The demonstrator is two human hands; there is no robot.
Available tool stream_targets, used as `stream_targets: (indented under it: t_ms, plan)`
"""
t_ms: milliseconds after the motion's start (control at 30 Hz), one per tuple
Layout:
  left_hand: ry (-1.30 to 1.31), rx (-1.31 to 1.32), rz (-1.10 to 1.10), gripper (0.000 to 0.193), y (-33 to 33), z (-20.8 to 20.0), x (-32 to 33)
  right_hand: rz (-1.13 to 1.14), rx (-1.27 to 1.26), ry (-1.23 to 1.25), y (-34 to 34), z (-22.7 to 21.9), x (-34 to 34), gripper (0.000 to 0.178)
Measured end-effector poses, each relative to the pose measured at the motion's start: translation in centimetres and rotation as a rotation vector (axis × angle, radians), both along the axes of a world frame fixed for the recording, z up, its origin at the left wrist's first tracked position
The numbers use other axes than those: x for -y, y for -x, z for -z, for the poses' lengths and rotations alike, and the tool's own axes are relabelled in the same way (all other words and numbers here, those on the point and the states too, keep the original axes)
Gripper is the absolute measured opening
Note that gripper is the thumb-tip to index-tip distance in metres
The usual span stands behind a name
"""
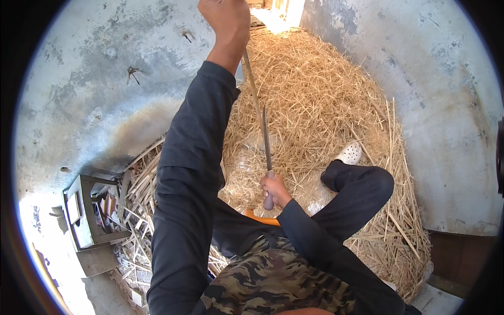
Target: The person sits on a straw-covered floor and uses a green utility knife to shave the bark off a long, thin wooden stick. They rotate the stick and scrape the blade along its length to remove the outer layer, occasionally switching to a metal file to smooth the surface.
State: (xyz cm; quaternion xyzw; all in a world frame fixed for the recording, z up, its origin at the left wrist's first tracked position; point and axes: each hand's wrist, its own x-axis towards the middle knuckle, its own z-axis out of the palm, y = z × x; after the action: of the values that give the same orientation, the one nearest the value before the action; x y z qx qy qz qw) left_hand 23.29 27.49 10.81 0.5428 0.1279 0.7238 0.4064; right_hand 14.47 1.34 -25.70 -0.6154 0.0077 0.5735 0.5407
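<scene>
My right hand [275,190] is wrapped round the thick handle of a knife [267,142]. Its long, narrow, dark blade points away from me. High at the top edge, my left hand [227,22] is closed in a fist at the end of my stretched-out arm. A long thin strip [252,79], bamboo or wood by its look, runs from below that fist down to the blade and lies along it. The left fingertips are partly cut off by the picture's edge.
A large heap of pale shavings [310,89] covers the floor ahead. Split strips [144,168] lie at left beside a small wooden cabinet [86,210]. Worn grey-blue walls [430,105] stand on both sides. An orange curved edge [262,218] shows between my legs, and a white clog [350,153] is on my foot.
</scene>
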Motion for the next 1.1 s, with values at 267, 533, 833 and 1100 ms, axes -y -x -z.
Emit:
stream_targets:
  t_ms: [267, 533, 833, 1100]
  plan:
    - [0.066, -0.023, 0.057, 0.041, 0.2, 0.4, 0.6, -0.083, 0.732, -0.138, 0.5, -4.8, 0.1, 0.019]
    - [0.049, -0.047, -0.006, 0.042, 1.0, 0.0, -1.0, -0.283, 1.035, 0.118, 1.2, 18.2, 5.7, 0.009]
    - [0.026, -0.052, -0.079, 0.045, 1.5, 0.4, -0.1, -0.023, 0.045, 0.107, -0.3, 8.2, 3.2, 0.006]
    - [0.119, -0.042, -0.031, 0.042, 2.4, 0.3, -0.2, -0.061, 0.736, -0.039, 0.7, 5.2, 1.5, 0.028]
